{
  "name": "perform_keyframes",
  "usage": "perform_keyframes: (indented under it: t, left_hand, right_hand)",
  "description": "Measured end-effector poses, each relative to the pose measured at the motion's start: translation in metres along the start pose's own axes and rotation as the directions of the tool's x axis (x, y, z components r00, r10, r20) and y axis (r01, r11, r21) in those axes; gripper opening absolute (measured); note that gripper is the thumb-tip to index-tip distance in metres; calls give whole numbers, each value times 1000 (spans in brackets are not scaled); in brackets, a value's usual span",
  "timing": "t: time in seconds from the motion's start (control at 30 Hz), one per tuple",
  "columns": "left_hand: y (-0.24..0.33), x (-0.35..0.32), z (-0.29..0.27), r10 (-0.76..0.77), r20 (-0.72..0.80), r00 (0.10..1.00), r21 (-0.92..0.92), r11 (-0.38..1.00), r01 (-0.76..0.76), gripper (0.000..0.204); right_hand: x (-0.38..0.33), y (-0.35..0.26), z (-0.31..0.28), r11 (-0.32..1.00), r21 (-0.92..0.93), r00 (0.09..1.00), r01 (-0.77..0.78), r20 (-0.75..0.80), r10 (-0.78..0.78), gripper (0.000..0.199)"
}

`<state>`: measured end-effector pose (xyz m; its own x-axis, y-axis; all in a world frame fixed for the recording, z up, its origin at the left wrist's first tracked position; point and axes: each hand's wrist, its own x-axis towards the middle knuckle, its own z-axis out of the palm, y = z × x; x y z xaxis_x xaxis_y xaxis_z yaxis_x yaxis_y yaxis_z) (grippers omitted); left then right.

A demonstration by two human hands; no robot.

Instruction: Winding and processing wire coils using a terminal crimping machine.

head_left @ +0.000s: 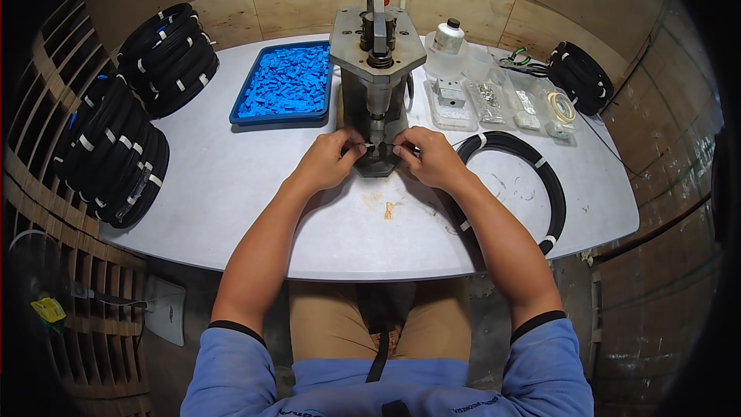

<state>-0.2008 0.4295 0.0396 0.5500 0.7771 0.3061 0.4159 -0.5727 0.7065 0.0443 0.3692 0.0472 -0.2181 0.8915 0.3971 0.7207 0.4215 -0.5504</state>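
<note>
Pinching at the lower tooling of the metal press (366, 96), the left hand (330, 161) and right hand (429, 156) face each other with narrow grips (what sits between their fingertips is too small to tell). Work seems partway: fingers are in position, but pressing looks undone; the black coil (557, 193) lies right of the press.

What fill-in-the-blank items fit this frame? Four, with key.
1. The small pieces in the tray are ____.
2. The white bottle has a ____ cap.
3. In the picture, the flat black coil lies to the ____ of the press.
4. The left hand and right hand are near the press's ____ end, not its upper.
Missing words: blue; black; right; lower.
</note>
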Motion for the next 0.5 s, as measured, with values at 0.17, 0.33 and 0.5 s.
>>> perform_keyframes:
  t: [0.17, 0.33, 0.5]
  left_hand:
    - [0, 0, 0, 11, -5, 1000, 4, 1000, -11, 23]
    - [-2, 1, 1, 17, -8, 1000, 7, 1000, -17, 22]
    - [-2, 0, 0, 8, -4, 1000, 16, 1000, -8, 21]
  right_hand:
    - [0, 0, 0, 1000, -7, 1000, 0, -3, 0, 14]
    - [0, 1, 0, 1000, -14, 1000, 3, -7, -3, 15]
    - [0, -3, 0, 1000, -25, 1000, 1, -7, -1, 14]
